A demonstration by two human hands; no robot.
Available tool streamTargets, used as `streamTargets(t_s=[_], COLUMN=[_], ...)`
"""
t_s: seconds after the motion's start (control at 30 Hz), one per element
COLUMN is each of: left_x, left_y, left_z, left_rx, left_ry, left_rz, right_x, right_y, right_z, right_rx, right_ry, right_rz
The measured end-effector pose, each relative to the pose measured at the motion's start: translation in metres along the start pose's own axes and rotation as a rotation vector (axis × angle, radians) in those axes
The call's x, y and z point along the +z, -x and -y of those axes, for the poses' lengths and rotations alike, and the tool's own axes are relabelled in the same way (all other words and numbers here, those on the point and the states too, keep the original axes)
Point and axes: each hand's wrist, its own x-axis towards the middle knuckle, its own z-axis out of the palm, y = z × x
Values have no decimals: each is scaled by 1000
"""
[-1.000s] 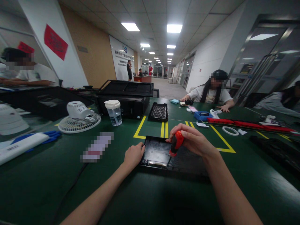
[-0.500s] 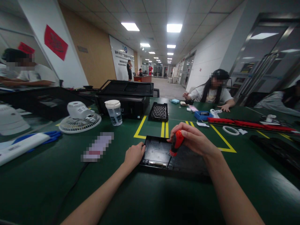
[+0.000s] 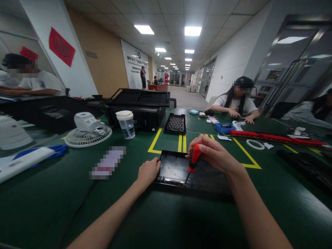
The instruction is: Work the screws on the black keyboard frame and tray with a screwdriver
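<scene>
A flat black panel [image 3: 172, 166] with a raised rim lies on the green table in front of me. My left hand [image 3: 148, 172] grips its left edge, fingers wrapped over the rim. In my right hand [image 3: 214, 154] is a red and black screwdriver [image 3: 195, 155], held tilted, its shaft pointing down at the panel near a pale metal strip [image 3: 174, 181] along the near edge. The tip's exact contact is too small to tell. Behind the panel stands a black tray [image 3: 176, 123] of small parts.
A lidded cup [image 3: 126, 125], a white fan [image 3: 88, 131] and a black case [image 3: 138, 116] stand to the left on the green table [image 3: 124, 214]. Rightward are a blue box [image 3: 224, 128], a white ring [image 3: 255, 144] and red strips [image 3: 269, 136]. A person sits across the table.
The screwdriver handle has shifted slightly left and its tilt has changed a little. My left hand and the panel have stayed put. The person opposite has lowered a hand to the table.
</scene>
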Motion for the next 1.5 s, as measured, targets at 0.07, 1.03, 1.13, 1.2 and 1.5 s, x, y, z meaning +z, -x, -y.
streamTargets(t_s=[0.07,1.03,1.13,1.2,1.5], left_x=[0,-5,-4,-4,-8], left_y=[0,3,2,2,4], left_z=[0,-3,-2,-2,-5], left_rx=[0,-10,-2,7,-18], left_ry=[2,-5,-1,-2,3], left_rz=[1,24,17,10,32], right_x=[1,5,7,8,11], right_y=[0,0,0,0,-1], right_z=[1,8,10,11,12], right_rx=[-5,-64,-80,-88,-122], right_ry=[15,274,351,401,537], right_rz=[-1,-94,-119,-132,-186])
